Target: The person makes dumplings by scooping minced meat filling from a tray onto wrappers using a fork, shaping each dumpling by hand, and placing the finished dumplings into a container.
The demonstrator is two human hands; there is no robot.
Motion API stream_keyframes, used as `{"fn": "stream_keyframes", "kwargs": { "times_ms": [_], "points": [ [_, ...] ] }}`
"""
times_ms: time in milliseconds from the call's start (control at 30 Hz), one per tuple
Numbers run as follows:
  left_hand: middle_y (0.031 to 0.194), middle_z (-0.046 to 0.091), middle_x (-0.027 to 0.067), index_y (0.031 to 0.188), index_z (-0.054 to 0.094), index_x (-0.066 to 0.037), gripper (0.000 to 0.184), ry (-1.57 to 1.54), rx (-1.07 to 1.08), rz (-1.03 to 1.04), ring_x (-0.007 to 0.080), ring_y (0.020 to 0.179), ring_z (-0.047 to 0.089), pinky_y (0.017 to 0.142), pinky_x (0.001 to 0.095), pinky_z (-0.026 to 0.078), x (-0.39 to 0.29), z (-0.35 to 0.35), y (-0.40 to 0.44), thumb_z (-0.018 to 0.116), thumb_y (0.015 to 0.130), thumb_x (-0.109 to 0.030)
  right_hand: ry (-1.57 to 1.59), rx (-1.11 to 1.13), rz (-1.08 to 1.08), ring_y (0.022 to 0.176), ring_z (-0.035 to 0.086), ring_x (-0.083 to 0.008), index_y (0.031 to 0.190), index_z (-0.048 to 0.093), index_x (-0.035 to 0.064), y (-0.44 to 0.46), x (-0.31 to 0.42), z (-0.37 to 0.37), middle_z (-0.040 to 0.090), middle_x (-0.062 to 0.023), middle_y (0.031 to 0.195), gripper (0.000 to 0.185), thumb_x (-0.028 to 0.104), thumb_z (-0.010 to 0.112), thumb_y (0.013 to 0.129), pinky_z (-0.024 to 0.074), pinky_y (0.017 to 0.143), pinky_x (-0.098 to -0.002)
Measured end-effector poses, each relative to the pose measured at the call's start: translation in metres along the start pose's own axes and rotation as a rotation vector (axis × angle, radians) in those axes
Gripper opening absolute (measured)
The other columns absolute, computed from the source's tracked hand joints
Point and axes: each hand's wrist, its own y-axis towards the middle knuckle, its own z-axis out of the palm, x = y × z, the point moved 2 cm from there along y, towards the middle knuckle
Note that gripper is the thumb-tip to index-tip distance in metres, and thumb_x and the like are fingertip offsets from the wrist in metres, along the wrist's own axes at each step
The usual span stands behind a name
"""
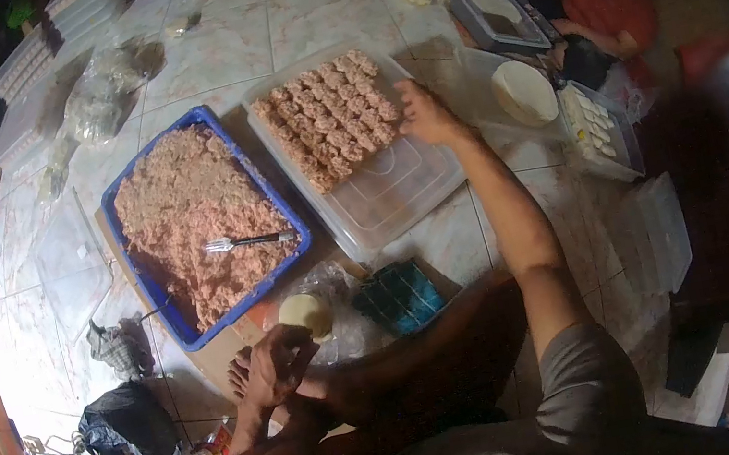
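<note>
My left hand (277,365) is low in the view, its fingers closed at the lower edge of a pale round dough wrapper (305,316). Whether that is one wrapper or a stack, I cannot tell. Clear plastic film (335,281) lies around it. My right hand (428,116) reaches out with fingers apart at the right edge of rows of meat-filled dumplings (330,116). These sit on a translucent plastic lid or container (392,188). To the left, a blue tray (303,238) holds ground meat filling (195,208), with a dark-handled spreader (250,241) lying on it.
A teal patterned cloth or pouch (399,297) lies before my leg. Left are a black plastic bag (130,430) and cords. Another person in red (610,14) sits at the upper right, near plastic tubs (498,14) and a box of pale pieces (596,128). Stacked trays (83,14) stand far left.
</note>
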Motion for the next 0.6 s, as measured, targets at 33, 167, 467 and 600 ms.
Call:
{"fn": "stream_keyframes", "kwargs": {
  "times_ms": [33, 167, 467, 600],
  "points": [
    [0.107, 0.067, 0.0149, 0.109, 0.066, -0.003, 0.03, 0.076, -0.097, 0.044, 0.0328, 0.102, 0.065, 0.09, 0.0399, 0.052, 0.008, -0.001, 0.004, 0.077, 0.084, -0.014, 0.005, 0.018, -0.011, 0.103, 0.063, -0.0313, 0.135, 0.048, 0.007, -0.005, 0.01, -0.005, 0.063, -0.018, 0.115, 0.062, 0.002, 0.074, 0.08, 0.0511, 0.088, -0.0409],
    [0.135, 0.053, 0.018, 0.128, 0.061, -0.013, 0.056, 0.639, -0.081, 0.268, 0.039, 0.129, 0.045, 0.111, 0.0547, 0.03, 0.055, 0.025, 0.012, 0.068, 0.085, -0.048, 0.007, -0.066, -0.251, 0.092, 0.064, -0.0267, 0.104, 0.062, 0.0017, -0.041, 0.129, 0.003, 0.065, -0.0146, 0.096, 0.025, 0.011, 0.074, 0.084, 0.0508, 0.078, -0.038],
    [0.13, 0.06, 0.0155, 0.128, 0.062, -0.007, 0.041, 0.678, -0.096, 0.444, 0.0316, 0.124, 0.053, 0.112, 0.0486, 0.032, 0.084, 0.03, 0.018, 0.052, 0.093, -0.027, -0.406, 0.463, -0.439, 0.098, 0.063, -0.0395, 0.115, 0.057, -0.001, -0.084, 0.225, 0.156, 0.063, -0.0233, 0.103, 0.024, 0.006, 0.056, 0.092, 0.0502, 0.082, -0.0463],
    [0.124, 0.063, 0.0156, 0.122, 0.064, -0.003, 0.037, 0.844, -0.236, 0.431, 0.0303, 0.119, 0.056, 0.108, 0.0448, 0.037, 0.086, 0.028, 0.013, 0.051, 0.092, -0.018, -0.539, 0.557, -0.253, 0.111, 0.06, -0.0471, 0.119, 0.045, -0.0047, -0.075, 0.201, 0.189, 0.059, -0.0341, 0.115, 0.036, -0.007, 0.05, 0.083, 0.0483, 0.084, -0.0553]
  ]
}}
